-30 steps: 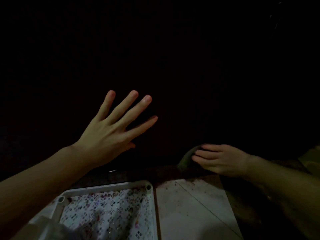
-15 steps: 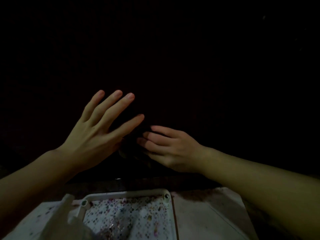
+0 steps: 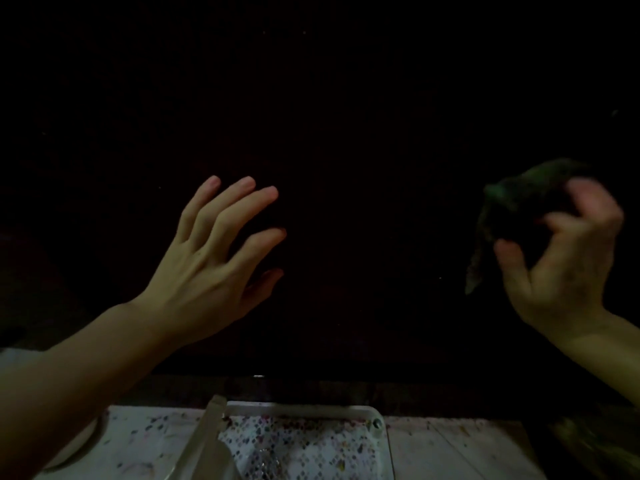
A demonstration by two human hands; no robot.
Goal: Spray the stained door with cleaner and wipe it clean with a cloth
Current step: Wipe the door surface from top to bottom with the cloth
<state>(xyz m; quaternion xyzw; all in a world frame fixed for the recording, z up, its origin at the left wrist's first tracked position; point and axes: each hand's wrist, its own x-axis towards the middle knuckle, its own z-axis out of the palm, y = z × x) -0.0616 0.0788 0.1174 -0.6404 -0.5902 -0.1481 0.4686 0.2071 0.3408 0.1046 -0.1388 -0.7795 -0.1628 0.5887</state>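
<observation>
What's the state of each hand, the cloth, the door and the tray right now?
Left hand: open, fingers spread at the door.
Right hand: gripping the cloth, blurred.
Cloth: bunched, one end hanging.
Door: too dark to judge stains.
Tray: flat on the floor, speckled.

Both forearms bare, no sleeves; left hand, right hand ungloved (right blurred).

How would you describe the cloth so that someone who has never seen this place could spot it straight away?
Start at the big dark door that fills most of the view. Go to its right side, where the right hand is raised. The cloth is the dark greenish bunch gripped in those fingers, one end hanging down; the left hand is spread and holds nothing.
</observation>
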